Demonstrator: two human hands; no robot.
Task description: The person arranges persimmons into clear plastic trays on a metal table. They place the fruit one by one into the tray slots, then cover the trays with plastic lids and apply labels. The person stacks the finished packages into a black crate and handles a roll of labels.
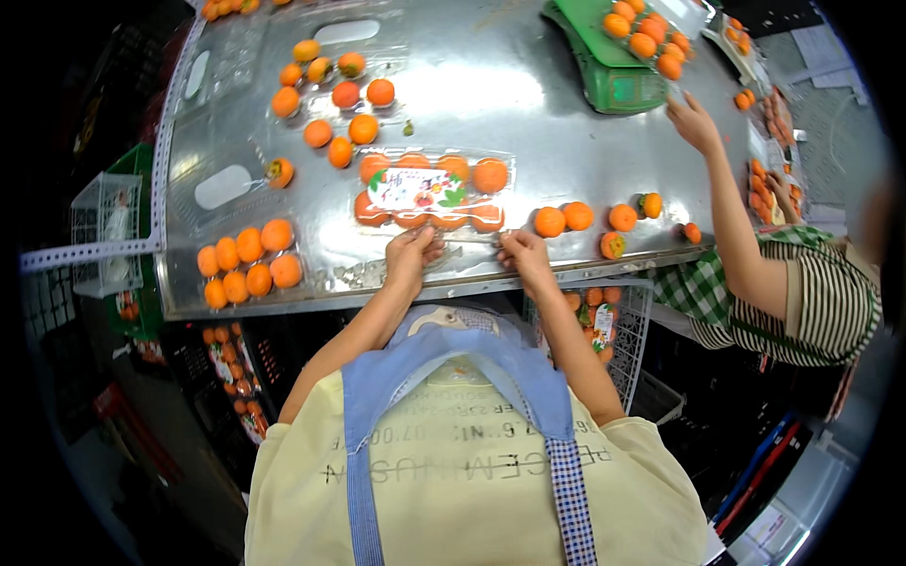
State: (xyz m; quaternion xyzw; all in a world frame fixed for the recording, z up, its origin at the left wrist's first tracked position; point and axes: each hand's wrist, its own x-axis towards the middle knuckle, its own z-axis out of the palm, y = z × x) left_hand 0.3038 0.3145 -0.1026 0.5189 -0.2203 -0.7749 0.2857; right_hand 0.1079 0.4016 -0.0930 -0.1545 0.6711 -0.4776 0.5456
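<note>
In front of me on the metal table point(481, 127) lies a closed clear plastic clamshell point(512, 170) holding two rows of orange persimmons point(490, 175). A printed label point(417, 189) with green leaves covers the middle of its lid. My left hand point(409, 260) pinches the near edge of the clamshell with thumb and fingers. At the near right corner, my right hand point(527, 256) grips the same edge. To the left sits an open clear tray point(299, 247) with two rows of persimmons. Loose persimmons point(549, 222) lie just right of my right hand.
More loose persimmons point(346, 95) lie beyond the clamshell. A green scale point(619, 85) bears a pack of persimmons point(643, 45), with a co-worker's hand point(694, 124) near it. A white perforated rail point(161, 156) runs along the left. Below the table stands a white crate point(637, 332) with labelled packs.
</note>
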